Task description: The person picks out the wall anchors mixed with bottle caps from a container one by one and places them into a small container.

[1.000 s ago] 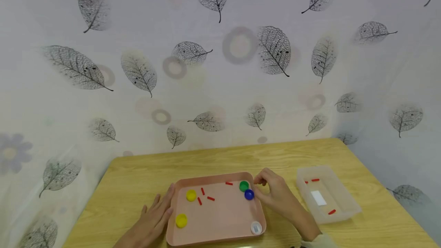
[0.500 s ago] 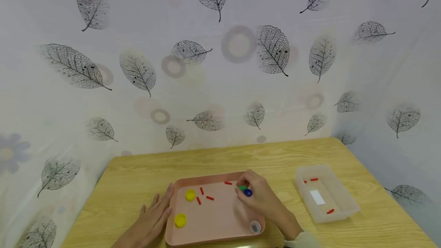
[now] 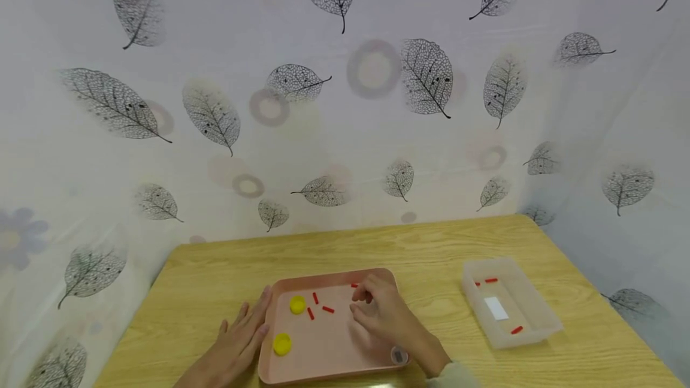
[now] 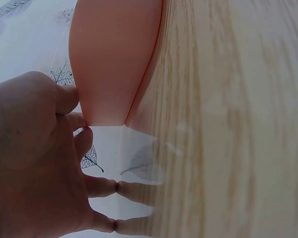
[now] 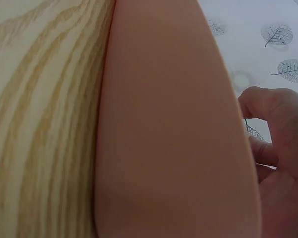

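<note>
Fingers of the right hand [image 3: 380, 316] are curled over the far part of the pink tray [image 3: 334, 370], near a red stick [image 3: 354, 285] at its 12 o'clock; whether they grip anything I cannot tell. At the tray's 9 o'clock edge, the left hand [image 3: 237, 343] lies flat with straight fingers touching the rim.

A pink tray [image 3: 269, 346] is sitting on a light yellow-brown wooden table [image 3: 431, 250] with wavy grain lines. Two yellow caps [image 3: 297, 304] and little red sticks [image 3: 329, 309] are lying in the tray, and more red sticks [image 3: 492, 280] are lying in a see-through whitish box [image 3: 539, 316] with a white patch inside. The white wall cloth [image 3: 345, 106] behind is showing grey-black leaves and pale rings.
</note>
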`<state>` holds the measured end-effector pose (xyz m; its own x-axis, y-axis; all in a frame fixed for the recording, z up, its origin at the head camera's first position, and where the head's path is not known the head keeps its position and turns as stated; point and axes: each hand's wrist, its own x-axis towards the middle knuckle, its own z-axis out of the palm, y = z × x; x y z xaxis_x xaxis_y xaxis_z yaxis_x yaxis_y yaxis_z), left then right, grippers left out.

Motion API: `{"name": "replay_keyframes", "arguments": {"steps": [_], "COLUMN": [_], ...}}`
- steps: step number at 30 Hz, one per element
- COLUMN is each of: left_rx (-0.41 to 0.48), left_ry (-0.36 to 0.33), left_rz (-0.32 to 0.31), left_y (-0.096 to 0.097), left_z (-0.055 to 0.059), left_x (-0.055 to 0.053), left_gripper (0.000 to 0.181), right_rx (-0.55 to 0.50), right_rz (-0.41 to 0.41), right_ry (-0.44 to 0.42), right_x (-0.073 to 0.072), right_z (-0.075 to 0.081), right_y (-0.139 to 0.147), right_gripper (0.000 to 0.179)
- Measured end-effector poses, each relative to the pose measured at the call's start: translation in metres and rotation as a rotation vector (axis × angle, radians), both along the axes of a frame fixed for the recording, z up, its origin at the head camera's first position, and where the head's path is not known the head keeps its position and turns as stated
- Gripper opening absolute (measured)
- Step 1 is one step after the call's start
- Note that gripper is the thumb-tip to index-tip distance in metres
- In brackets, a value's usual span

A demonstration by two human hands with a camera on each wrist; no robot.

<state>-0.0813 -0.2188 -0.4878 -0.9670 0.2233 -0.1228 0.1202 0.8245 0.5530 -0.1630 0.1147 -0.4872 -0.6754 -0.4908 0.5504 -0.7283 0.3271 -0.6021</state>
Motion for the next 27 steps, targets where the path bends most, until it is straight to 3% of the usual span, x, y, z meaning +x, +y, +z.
{"name": "replay_keyframes", "arguments": {"steps": [5,17,27], "left_rx": [0.003,0.000,0.001], "left_ry": [-0.019,-0.023,-0.005], "left_rz": [0.006,0.010,0.004], "left_y": [0.001,0.004,0.005], "left_z": [0.001,0.002,0.002], "left_x": [0.001,0.003,0.006], "left_gripper": [0.061,0.061,0.061], "right_rx": [0.020,0.138,0.166], "right_rz": [-0.026,-0.034,-0.025], "right_ry": [0.002,-0.247,-0.365], "right_x": [0.001,0.006,0.001], "right_z": [-0.006,-0.006,-0.012], "right_y": [-0.005,-0.020,-0.033], "right_gripper": [0.020,0.015,0.014]}}
